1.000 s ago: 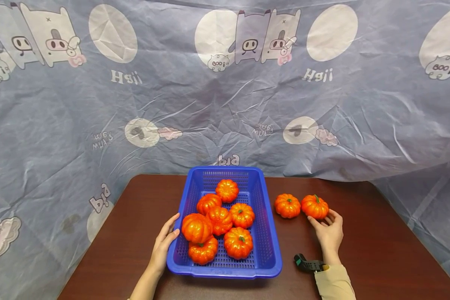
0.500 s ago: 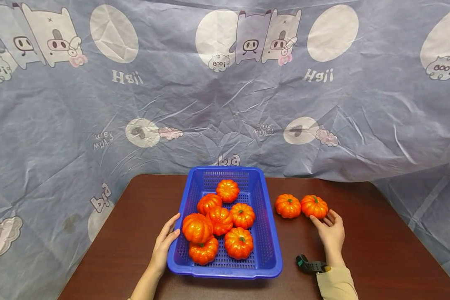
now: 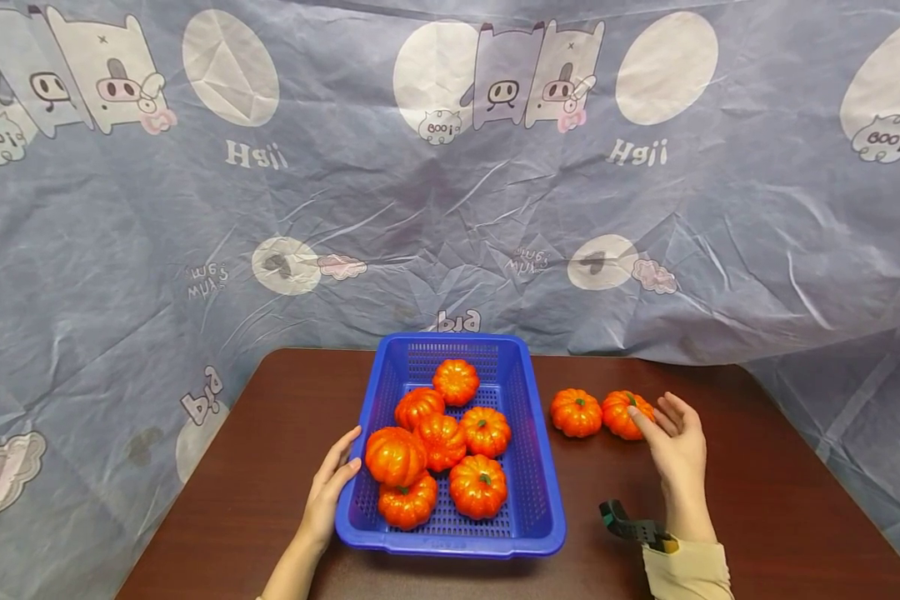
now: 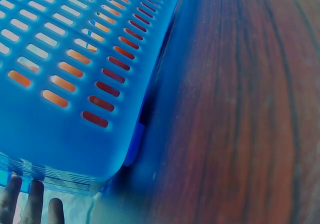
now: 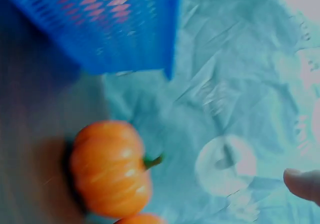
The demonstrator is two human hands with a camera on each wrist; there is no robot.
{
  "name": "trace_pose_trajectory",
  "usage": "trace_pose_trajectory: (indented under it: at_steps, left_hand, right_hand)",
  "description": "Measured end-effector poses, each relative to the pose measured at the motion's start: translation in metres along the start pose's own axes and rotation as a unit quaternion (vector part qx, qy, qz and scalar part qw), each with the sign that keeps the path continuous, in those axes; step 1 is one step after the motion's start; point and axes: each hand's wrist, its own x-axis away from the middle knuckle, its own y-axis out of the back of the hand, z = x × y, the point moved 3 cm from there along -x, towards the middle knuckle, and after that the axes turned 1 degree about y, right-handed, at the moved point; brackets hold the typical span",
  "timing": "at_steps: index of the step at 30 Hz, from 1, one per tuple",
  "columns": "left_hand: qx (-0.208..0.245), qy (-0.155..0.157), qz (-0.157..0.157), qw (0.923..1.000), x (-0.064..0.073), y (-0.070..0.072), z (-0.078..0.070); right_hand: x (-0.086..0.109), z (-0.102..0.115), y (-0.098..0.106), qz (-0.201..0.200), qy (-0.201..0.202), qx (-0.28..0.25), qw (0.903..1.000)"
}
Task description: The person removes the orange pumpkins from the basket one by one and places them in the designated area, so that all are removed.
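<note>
A blue perforated plastic basket (image 3: 450, 546) holds several glossy orange pumpkins (image 3: 477, 487) with ribbed sides. My left hand (image 3: 321, 500) rests against its left rim with extended fingers; in the left wrist view, fingertips (image 4: 34, 201) show at the basket wall. Right of the basket, two small pumpkins stand side by side on the table: a left one (image 3: 576, 413) and a right one (image 3: 621, 418) with a green stem. My right hand (image 3: 681, 450) hovers just right of the latter, fingers spread and holding nothing. Its thumb overlaps that pumpkin in the head view.
The dark brown wooden table (image 3: 780, 500) extends to both sides of the basket. Behind it hangs a wrinkled grey-blue cloth (image 3: 450, 208) with cartoon prints. A black strap device (image 3: 633, 525) sits on my right wrist, beside a beige sleeve (image 3: 686, 571).
My right hand has let go of the right pumpkin and drawn up and to the right. That pumpkin has settled slightly leftward beside its neighbour. The left hand and basket stay put.
</note>
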Motion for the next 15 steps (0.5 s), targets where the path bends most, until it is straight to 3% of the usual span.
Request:
trace_pose_trajectory:
  at_steps: [4,12,15]
  left_hand:
    - [-0.001,0.000,0.000,1.0000,0.000,0.000,0.001]
    - [0.007,-0.002,0.001,1.0000,-0.001,0.001,0.001]
    - [0.007,0.000,0.000,1.0000,-0.001,0.001,0.002]
  right_hand:
    - [0.007,0.024,-0.006,0.031,0.000,-0.038,0.9988]
    - [0.020,0.076,-0.034,0.132,0.089,-0.048,0.9861]
    - [0.026,0.091,-0.044,0.172,0.099,-0.057,0.9785]
